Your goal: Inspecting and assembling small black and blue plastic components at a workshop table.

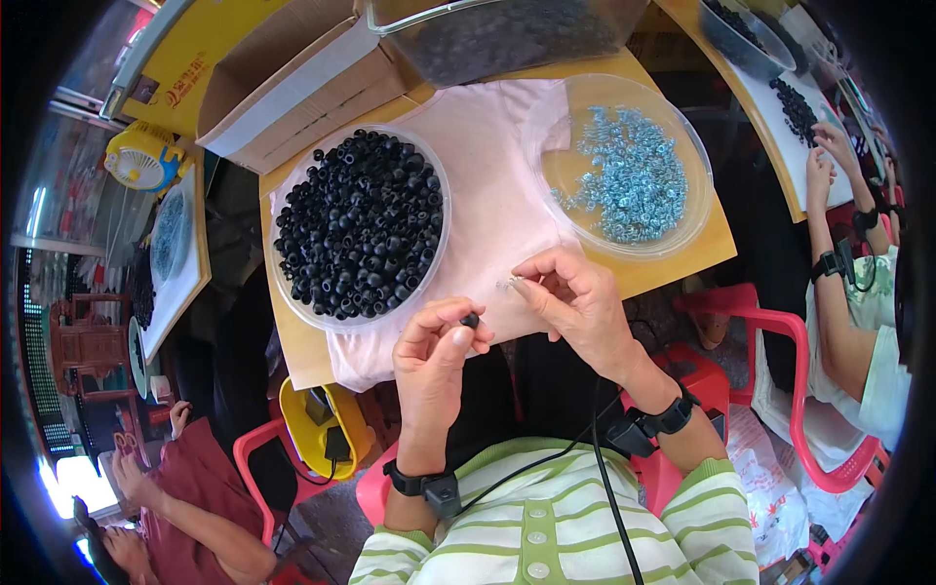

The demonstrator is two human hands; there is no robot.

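Between the thumb and fingers of my left hand (pixel 434 356) is a small round black plastic piece (pixel 470 320) with a hollow end. My right hand (pixel 575 302) is just to its right and a little higher, pinching a tiny shiny metal piece (pixel 509 282), perhaps a small spring. The two pieces are apart. Beyond my left hand, a clear round tub (pixel 447 200) is heaped with similar black pieces (pixel 361 224). Beyond my right hand, a clear shallow basin (pixel 700 190) holds many small silvery-blue metal pieces (pixel 634 175).
A pale pink cloth (pixel 478 146) covers part of the wooden table (pixel 717 244). At its far side stand an open cardboard box (pixel 302 88) and a clear bin (pixel 507 44) of dark pieces. A yellow bucket (pixel 356 414) stands below left. Other people sit at both sides.
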